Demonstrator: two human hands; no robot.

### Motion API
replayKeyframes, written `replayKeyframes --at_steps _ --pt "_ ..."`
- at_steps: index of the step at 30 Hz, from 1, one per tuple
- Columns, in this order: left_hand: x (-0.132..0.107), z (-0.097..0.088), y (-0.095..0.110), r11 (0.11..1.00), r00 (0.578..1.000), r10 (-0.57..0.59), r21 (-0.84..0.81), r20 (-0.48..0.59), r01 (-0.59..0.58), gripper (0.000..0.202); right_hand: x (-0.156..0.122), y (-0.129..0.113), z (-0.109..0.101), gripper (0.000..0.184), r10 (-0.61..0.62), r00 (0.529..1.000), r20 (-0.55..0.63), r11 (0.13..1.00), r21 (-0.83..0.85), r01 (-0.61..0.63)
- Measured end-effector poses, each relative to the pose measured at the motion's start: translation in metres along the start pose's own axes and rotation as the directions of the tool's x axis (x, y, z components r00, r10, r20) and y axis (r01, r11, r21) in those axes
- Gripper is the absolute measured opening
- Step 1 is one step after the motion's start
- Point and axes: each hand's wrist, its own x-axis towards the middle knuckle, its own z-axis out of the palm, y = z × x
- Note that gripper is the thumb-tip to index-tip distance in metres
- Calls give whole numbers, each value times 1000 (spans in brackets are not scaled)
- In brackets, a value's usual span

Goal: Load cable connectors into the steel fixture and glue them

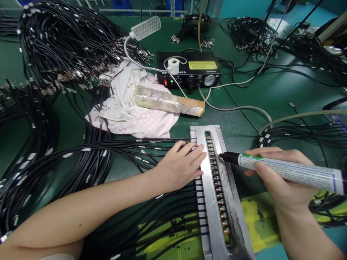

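Note:
A long metal fixture (227, 202) lies on the green bench, with a row of several cable connectors (217, 180) seated in its slot. Black cables (173, 213) run from its left side. My left hand (180, 164) lies flat with fingers stretched out, pressing the cables against the fixture's left edge. My right hand (276, 177) is closed around a white dispensing syringe (287, 171). Its black tip touches the connectors near the upper part of the slot.
A black dispenser controller (189, 74) with lit lamps stands behind, with a white gooseneck LED lamp (145, 28). A white cloth (130, 108) carries a wrapped block (169, 102). Big bundles of black cables (62, 47) fill the left and the far right (298, 133).

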Motion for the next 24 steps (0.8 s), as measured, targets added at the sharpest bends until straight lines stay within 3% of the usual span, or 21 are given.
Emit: replayKeyframes --at_steps 24 --pt "0 1 0 1000 1000 -1 3 10 1 40 -1 -4 -2 24 36 999 11 999 -25 -36"
